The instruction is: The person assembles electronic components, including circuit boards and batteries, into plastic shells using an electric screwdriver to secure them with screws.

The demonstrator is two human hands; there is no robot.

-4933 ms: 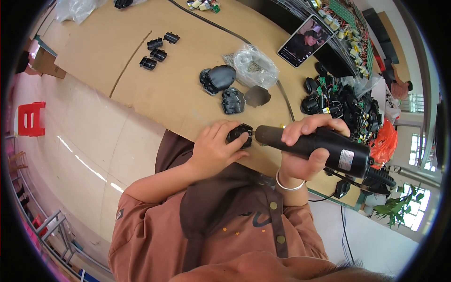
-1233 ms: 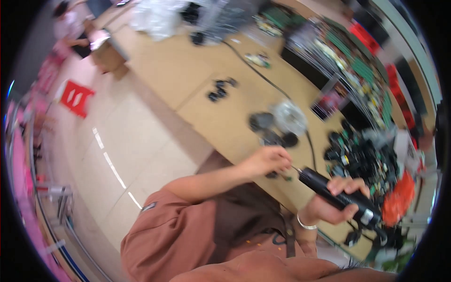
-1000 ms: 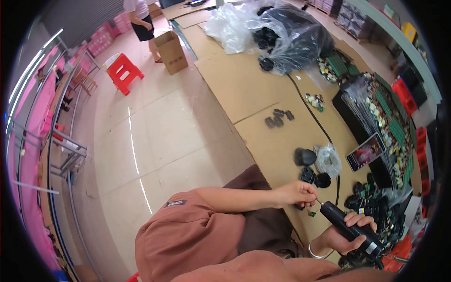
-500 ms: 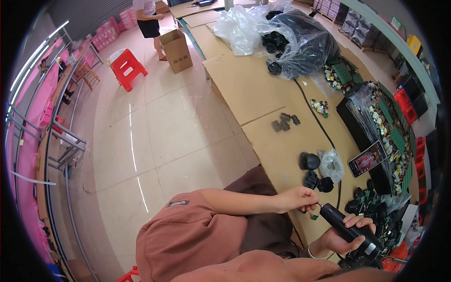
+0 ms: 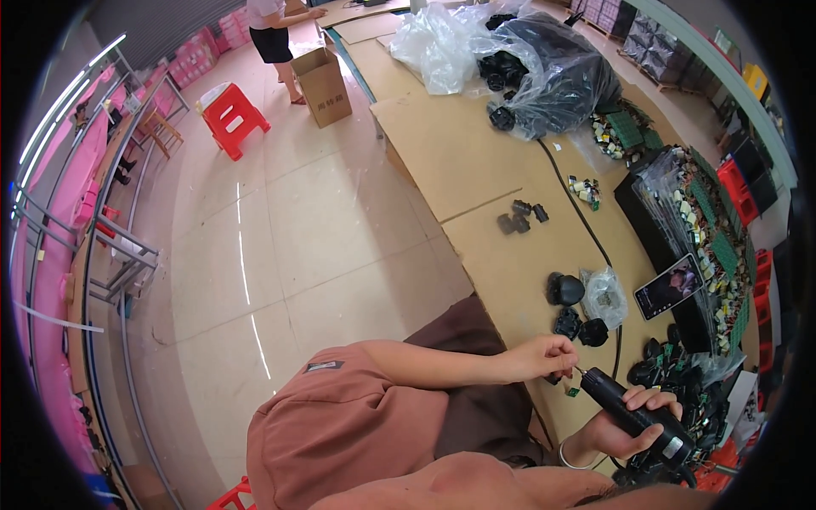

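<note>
My right hand (image 5: 622, 427) is wrapped round a black electric screwdriver (image 5: 619, 401), its bit pointing up and left. At the tip of the bit, the fingers of my left hand (image 5: 544, 357) are pinched together, and what they grip is mostly hidden. Just below those fingers hangs a small green circuit board (image 5: 573, 392). Beyond my left hand lie black rounded plastic housings (image 5: 565, 290) and a clear plastic bag (image 5: 604, 297) of small parts.
A phone (image 5: 669, 286) leans on a black bin (image 5: 665, 242) of circuit boards at the right. Black parts (image 5: 659, 370) are heaped below it. Several small black pieces (image 5: 520, 218) and a cable (image 5: 586, 225) lie on the cardboard-covered table (image 5: 459, 170). Bagged housings (image 5: 552, 72) are farther off.
The view has shifted slightly. Both hands keep the same hold, with the screwdriver bit still at my left fingertips. In the background, a person's arm now reaches toward the table.
</note>
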